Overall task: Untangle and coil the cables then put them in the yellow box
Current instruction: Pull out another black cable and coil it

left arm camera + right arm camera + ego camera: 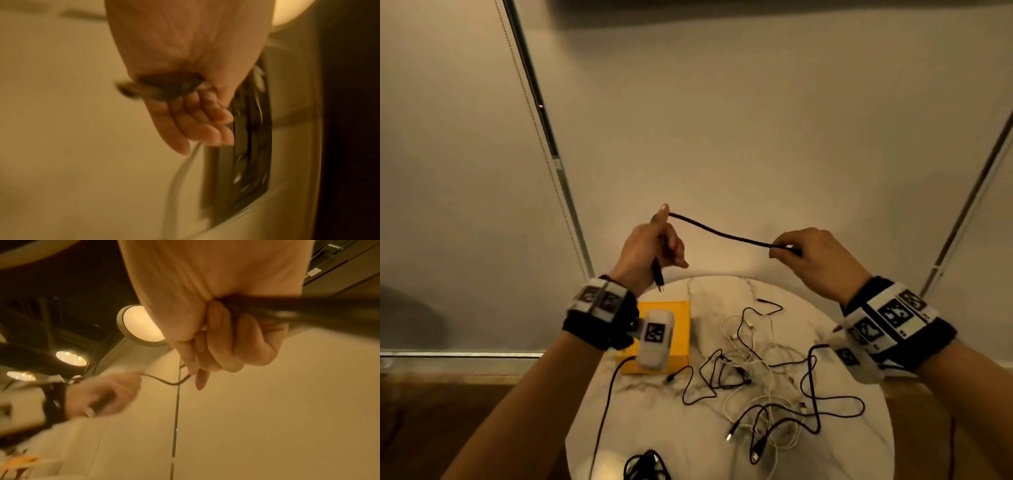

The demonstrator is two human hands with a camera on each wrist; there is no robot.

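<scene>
A black cable (pixel 722 234) hangs in a shallow curve between my two raised hands, above the far edge of the round table. My left hand (pixel 654 246) grips one end, and the plug (pixel 658 278) dangles below the palm. My right hand (pixel 804 251) pinches the cable (pixel 170 382) farther along, fingers curled round it. The rest of it drops from the right wrist to the table. The yellow box (pixel 674 310) sits at the table's left side, partly hidden by my left wrist camera. A tangle of black and white cables (pixel 763 380) lies on the marble table (pixel 688 435).
A small black bundle (pixel 647 466) lies at the table's near edge. One black cable (pixel 602 411) trails off the left rim toward the floor. A pale wall with window frames stands close behind the table. The left wrist view is blurred.
</scene>
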